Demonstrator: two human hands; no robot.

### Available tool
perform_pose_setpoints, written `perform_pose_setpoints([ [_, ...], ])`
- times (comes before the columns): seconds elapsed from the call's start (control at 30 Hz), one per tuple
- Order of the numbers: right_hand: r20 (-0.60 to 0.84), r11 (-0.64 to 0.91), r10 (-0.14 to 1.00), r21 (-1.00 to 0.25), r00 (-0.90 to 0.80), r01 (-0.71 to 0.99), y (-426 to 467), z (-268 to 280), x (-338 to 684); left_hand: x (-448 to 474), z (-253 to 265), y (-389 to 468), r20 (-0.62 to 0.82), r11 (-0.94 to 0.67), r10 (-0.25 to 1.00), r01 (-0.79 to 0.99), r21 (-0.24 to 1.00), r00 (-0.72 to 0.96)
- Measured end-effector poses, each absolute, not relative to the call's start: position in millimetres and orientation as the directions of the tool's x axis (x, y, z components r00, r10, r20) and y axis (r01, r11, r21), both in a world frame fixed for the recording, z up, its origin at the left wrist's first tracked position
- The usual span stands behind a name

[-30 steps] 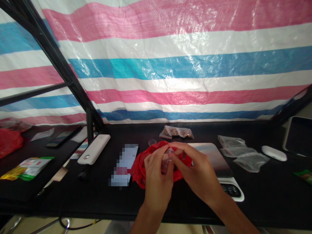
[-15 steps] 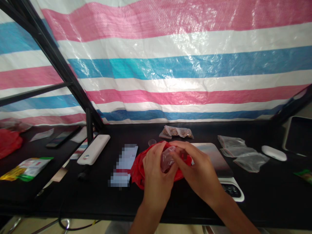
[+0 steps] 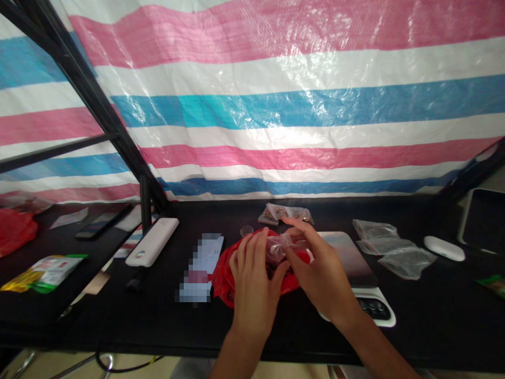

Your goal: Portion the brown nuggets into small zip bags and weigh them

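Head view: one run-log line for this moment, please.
left hand: at red plastic bag; right hand: pinching clear plastic bag; beyond: filled clear plastic pouches

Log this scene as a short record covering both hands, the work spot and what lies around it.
left hand: over the red bag
right hand: fingers at the clear plastic bag; grip partly hidden
work spot: clear plastic bag at red bag's opening, between the hands
left of red bag: lit phone, white oblong device
right of red bag: scale-like device, flat clear bags
beyond: small packets, brownish contents
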State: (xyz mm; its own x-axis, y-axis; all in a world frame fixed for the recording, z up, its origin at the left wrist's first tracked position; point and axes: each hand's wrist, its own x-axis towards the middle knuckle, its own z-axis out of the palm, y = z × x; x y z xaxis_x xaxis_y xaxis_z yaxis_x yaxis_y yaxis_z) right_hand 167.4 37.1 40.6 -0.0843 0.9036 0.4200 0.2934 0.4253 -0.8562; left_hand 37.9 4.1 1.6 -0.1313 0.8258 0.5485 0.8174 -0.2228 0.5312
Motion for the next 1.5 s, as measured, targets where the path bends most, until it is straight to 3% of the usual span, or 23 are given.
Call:
perform_pose_setpoints([
  [0.17, 0.417, 0.401, 0.908, -0.834, -0.043, 0.380, 42, 42, 176, 39, 2, 5, 0.550, -0.203, 0.826, 0.846, 0.493, -0.122],
  [0.3, 0.434, 0.317, 0.893, -0.796, 0.120, 0.515, 71, 45, 213, 38, 5, 3, 0.584, -0.209, 0.799, 0.847, 0.489, -0.140],
  [0.43, 0.397, 0.079, 0.868, -0.702, 0.297, 0.708, 114, 45, 274, 36, 7, 1, 0.609, -0.226, 0.780, 0.842, 0.489, -0.144],
  [0.5, 0.374, -0.037, 0.862, -0.628, 0.343, 0.777, 128, 41, 299, 35, 6, 0, 0.623, -0.234, 0.768, 0.840, 0.490, -0.149],
  [0.6, 0.347, -0.167, 0.884, -0.389, 0.312, 0.906, 132, 31, 317, 34, 6, 0, 0.644, -0.245, 0.749, 0.838, 0.487, -0.156],
  [0.7, 0.398, -0.214, 0.868, -0.238, 0.296, 0.948, 129, 27, 307, 33, 8, 1, 0.666, -0.253, 0.728, 0.840, 0.481, -0.163],
  [0.9, 0.224, 0.151, 0.969, -0.223, -0.100, 0.963, 150, 30, 244, 36, 9, 1, 0.699, -0.278, 0.695, 0.832, 0.480, -0.171],
  [1.1, 0.224, 0.217, 0.961, -0.242, -0.163, 0.946, 167, 36, 226, 37, 15, 0, 0.688, -0.349, 0.690, 0.730, 0.588, -0.224],
  [1.23, 0.345, 0.326, 0.914, -0.319, -0.211, 0.890, 132, 51, 229, 40, 16, 2, 0.510, -0.397, 0.819, 0.384, 0.834, -0.261],
  [1.3, 0.534, 0.570, 0.788, -0.445, -0.306, 0.691, 104, 58, 224, 43, 15, 3, 0.359, -0.334, 0.893, 0.136, 0.933, -0.272],
  [1.4, 0.645, 0.733, 0.666, -0.473, -0.374, 0.489, 69, 62, 210, 46, 16, 7, 0.197, -0.246, 0.943, -0.165, 0.955, -0.268],
  [1.5, 0.667, 0.758, 0.640, -0.469, -0.381, 0.453, 52, 61, 199, 44, 20, 9, 0.137, -0.205, 0.961, -0.287, 0.936, -0.239],
])
